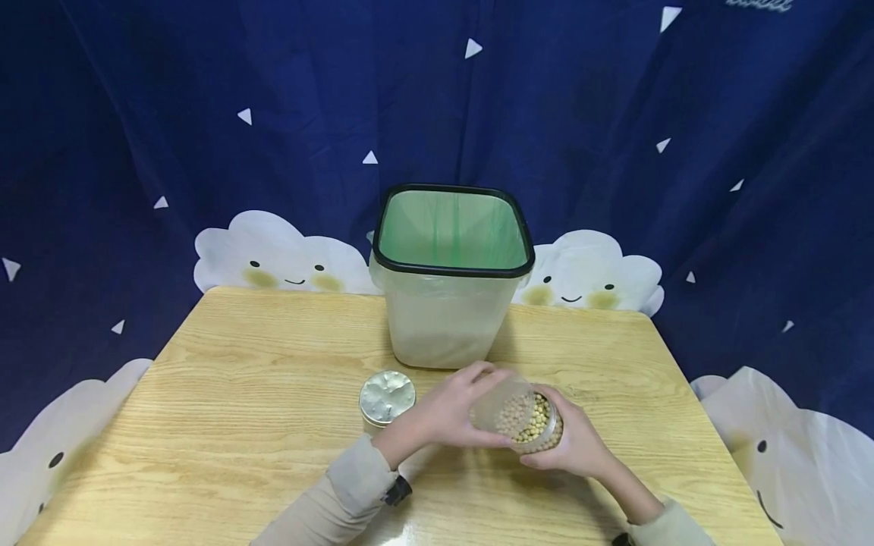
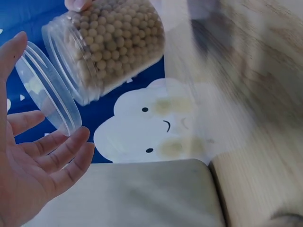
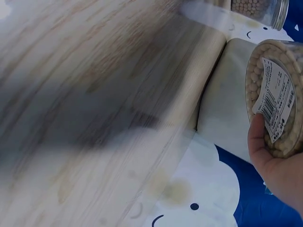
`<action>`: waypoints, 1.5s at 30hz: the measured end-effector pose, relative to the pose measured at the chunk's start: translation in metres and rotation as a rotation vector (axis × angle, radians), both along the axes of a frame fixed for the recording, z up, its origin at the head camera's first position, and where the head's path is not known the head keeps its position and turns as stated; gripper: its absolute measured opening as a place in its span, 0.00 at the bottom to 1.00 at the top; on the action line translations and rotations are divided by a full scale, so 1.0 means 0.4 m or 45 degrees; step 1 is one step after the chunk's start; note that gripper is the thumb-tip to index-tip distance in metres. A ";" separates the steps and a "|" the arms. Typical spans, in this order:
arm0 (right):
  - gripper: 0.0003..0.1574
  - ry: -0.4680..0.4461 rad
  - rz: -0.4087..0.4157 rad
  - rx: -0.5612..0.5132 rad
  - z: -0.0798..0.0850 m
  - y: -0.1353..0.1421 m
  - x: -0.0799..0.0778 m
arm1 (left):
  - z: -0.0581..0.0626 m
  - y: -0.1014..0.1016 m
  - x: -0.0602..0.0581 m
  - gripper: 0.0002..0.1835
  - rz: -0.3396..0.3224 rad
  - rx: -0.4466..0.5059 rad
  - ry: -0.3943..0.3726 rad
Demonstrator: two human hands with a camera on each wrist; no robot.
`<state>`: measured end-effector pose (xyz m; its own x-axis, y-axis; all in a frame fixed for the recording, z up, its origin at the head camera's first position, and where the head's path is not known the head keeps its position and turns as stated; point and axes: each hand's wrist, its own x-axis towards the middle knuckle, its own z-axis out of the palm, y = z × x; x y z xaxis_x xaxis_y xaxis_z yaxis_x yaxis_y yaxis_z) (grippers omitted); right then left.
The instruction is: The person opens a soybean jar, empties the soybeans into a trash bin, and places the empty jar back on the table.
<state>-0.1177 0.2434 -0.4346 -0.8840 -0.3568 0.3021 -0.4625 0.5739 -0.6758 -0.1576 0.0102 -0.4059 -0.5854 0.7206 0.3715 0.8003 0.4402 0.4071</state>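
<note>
My left hand (image 1: 454,413) holds a translucent plastic lid (image 2: 49,90) by its edge, thumb on one side and fingertips on the other. Just beyond the lid is the open mouth of a clear jar (image 2: 113,42), full of small round beige beans. My right hand (image 1: 580,444) grips that jar, which is tilted with its mouth toward the lid. From the right wrist, the jar's base shows a white printed label (image 3: 276,100) with a barcode, the thumb at its edge. Left of the hands, a second jar (image 1: 387,398) with a crumpled silver top stands on the table.
A pale bin with a black rim (image 1: 454,271) and a green inside stands at the back middle of the wooden table (image 1: 273,425), just beyond the hands. Behind hangs a dark blue curtain (image 1: 307,76) with white triangles and smiling clouds.
</note>
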 end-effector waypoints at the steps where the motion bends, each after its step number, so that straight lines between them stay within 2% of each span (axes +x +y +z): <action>1: 0.59 -0.002 -0.016 -0.001 -0.009 0.009 -0.002 | -0.001 -0.002 0.000 0.49 0.010 -0.003 -0.005; 6: 0.58 0.002 -0.072 -0.030 -0.020 0.043 0.000 | -0.016 -0.013 -0.001 0.50 0.064 -0.026 -0.012; 12: 0.57 0.023 -0.164 -0.049 0.003 0.065 0.017 | -0.038 -0.018 0.002 0.49 0.116 -0.076 -0.098; 18: 0.59 0.018 -0.234 -0.041 -0.005 0.085 0.017 | -0.089 -0.007 0.001 0.50 0.152 -0.129 -0.172; 22: 0.59 0.007 -0.229 -0.051 -0.005 0.088 0.021 | -0.121 0.002 -0.002 0.51 0.160 -0.174 -0.172; 29: 0.58 -0.032 -0.234 -0.066 -0.007 0.091 0.024 | -0.153 0.016 -0.006 0.51 0.168 -0.233 -0.195; 41: 0.58 -0.047 -0.226 -0.072 -0.006 0.097 0.028 | -0.180 0.033 -0.010 0.50 0.211 -0.414 -0.252; 45: 0.58 -0.049 -0.224 -0.077 -0.006 0.099 0.030 | -0.183 0.034 -0.011 0.49 0.205 -0.435 -0.254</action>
